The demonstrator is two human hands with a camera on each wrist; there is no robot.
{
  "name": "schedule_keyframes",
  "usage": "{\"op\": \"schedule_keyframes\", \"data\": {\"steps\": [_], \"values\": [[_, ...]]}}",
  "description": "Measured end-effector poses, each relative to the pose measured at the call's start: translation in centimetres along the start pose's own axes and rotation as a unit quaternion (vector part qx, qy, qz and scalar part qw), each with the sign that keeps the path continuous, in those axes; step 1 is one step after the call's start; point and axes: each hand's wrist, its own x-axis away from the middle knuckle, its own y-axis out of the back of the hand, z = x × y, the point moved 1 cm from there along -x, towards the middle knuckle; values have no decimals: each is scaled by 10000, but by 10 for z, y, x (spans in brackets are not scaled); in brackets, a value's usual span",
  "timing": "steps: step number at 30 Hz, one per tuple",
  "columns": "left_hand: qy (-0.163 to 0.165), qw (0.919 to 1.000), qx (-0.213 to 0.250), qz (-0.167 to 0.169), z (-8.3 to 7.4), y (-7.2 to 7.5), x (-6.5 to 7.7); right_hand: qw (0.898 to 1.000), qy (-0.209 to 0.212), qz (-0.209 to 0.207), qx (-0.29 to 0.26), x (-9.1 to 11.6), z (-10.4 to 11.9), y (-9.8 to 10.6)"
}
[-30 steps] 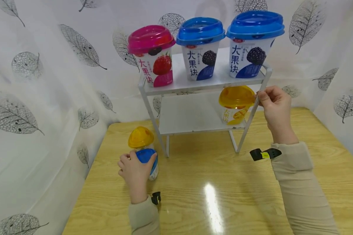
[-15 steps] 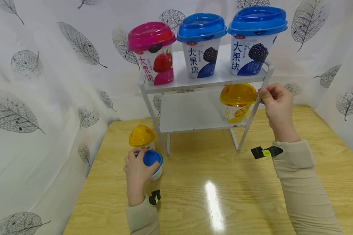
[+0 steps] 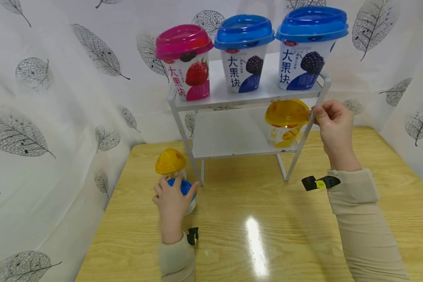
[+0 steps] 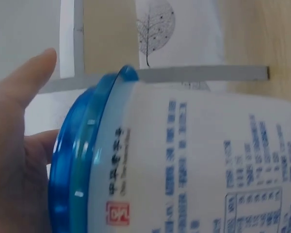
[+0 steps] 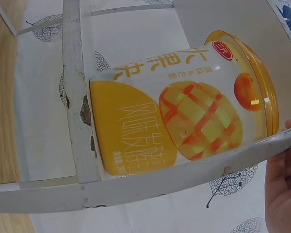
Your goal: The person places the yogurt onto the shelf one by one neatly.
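My left hand (image 3: 172, 203) is spread over a cup with a blue lid (image 3: 183, 186), which stands on the table. In the left wrist view the thumb stands off this yogurt cup's lid (image 4: 72, 165), and a finger reaches behind it. The cup's printed back (image 4: 184, 160) faces that camera. My right hand (image 3: 335, 121) pinches the right post of the white two-tier rack (image 3: 304, 137). Beside those fingers a yellow-lidded mango yogurt cup (image 3: 285, 121) stands on the lower shelf; its mango picture (image 5: 201, 121) shows in the right wrist view.
On the upper shelf are a pink-lidded strawberry cup (image 3: 187, 62) and two blue-lidded blackberry cups, one in the middle (image 3: 244, 53) and one at right (image 3: 308, 49). Another yellow-lidded cup (image 3: 170, 162) stands behind my left hand, left of the rack. Leaf-patterned cloth (image 3: 74, 117) surrounds the wooden table (image 3: 225, 211).
The blue-lidded cup under my left hand has shifted right, and the hand has moved right with its thumb spreading away from the lid. My right hand keeps its hold on the rack's post.
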Motion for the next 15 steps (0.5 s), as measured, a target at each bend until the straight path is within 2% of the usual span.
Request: {"op": "schedule_keyframes", "data": {"steps": [6,15], "values": [[-202,9998,92,11,-2,-5,0,10000,-16,-48,-13,1,0,0],[-517,9969,360,-462,-1,-8,-2,9999,-27,-66,-152,-1,-2,0]]}}
